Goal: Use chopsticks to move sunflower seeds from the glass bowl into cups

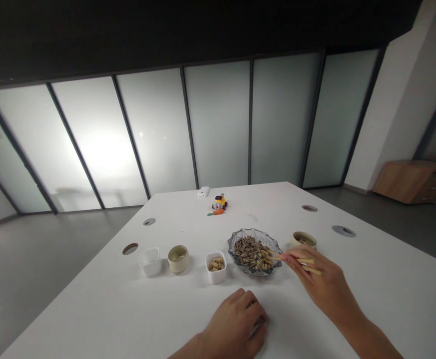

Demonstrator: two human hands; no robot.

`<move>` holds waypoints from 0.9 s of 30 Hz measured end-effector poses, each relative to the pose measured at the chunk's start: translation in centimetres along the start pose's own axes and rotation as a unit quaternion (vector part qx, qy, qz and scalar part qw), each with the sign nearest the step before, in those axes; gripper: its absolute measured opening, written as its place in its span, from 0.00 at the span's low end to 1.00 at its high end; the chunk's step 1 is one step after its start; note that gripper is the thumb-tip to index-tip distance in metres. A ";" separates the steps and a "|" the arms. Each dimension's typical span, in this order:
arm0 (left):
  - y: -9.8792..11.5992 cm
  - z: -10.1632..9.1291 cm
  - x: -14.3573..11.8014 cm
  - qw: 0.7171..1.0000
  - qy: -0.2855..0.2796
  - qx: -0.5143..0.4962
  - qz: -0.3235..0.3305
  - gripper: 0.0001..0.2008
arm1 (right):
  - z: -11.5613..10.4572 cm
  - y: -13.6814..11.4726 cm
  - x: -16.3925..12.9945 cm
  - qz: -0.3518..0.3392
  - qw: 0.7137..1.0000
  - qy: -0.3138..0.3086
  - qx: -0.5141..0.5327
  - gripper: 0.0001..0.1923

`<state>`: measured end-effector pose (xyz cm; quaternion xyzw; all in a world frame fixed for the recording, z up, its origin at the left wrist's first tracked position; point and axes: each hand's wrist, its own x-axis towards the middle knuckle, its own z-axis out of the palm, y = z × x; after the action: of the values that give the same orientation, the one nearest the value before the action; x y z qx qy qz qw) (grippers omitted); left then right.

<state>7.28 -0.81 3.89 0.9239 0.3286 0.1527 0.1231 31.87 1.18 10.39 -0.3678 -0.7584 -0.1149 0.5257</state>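
Two hands at work over a white counter [370,289]: right hand [322,284] pinching a pair of wooden chopsticks [296,263], fingers closed on the shafts, tips dipped among the striped seeds heaped in a cut-glass bowl [255,252] at the middle of the row. Left hand [236,326] resting knuckles-up on the counter near the front edge, fingers curled under, holding nothing that can be made out.

Lined up left of the glass bowl: a small white square cup of pale nuts [216,267], a round cream cup [178,258], then an empty-looking white square cup [150,261]. Just beyond the right hand, touching neither bowl nor chopsticks, a second round cup [303,240]. Farther back, a yellow toy car [219,202] beside an orange carrot-shaped piece [216,212], and a small white box [203,191].

Step in hand, by the look of it: picking seeds from the heap. Whether a seed is already caught between the tips cannot be told. Next move likely calling for a steady squeeze and a level lift clear of the fluted rim.
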 end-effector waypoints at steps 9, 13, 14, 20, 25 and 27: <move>-0.3 0.3 -0.1 1.000 0.008 0.008 0.003 0.08 | 0.3 0.5 0.1 0.034 0.999 -0.030 0.029 0.12; -0.1 0.2 -0.1 1.000 0.007 0.010 0.004 0.08 | 0.4 0.6 0.0 0.033 0.998 -0.037 0.043 0.13; -0.1 0.1 -0.1 1.000 0.005 0.010 0.003 0.08 | 0.4 0.6 0.0 0.037 0.998 -0.036 0.044 0.13; 0.1 -0.2 -0.1 1.000 0.000 0.002 0.002 0.08 | 0.2 1.1 -0.4 0.037 0.998 -0.037 0.039 0.11; 0.1 -0.1 -0.1 1.000 0.003 0.000 0.001 0.08 | 0.1 1.3 -0.5 0.010 1.000 -0.020 0.004 0.10; 0.1 -0.1 -0.1 1.000 0.002 -0.001 0.002 0.07 | 0.2 1.3 -0.5 0.018 1.000 -0.023 0.006 0.10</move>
<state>7.24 -0.89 4.02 0.9241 0.3267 0.1554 0.1232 32.70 1.96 9.65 -0.3808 -0.7644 -0.0924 0.5121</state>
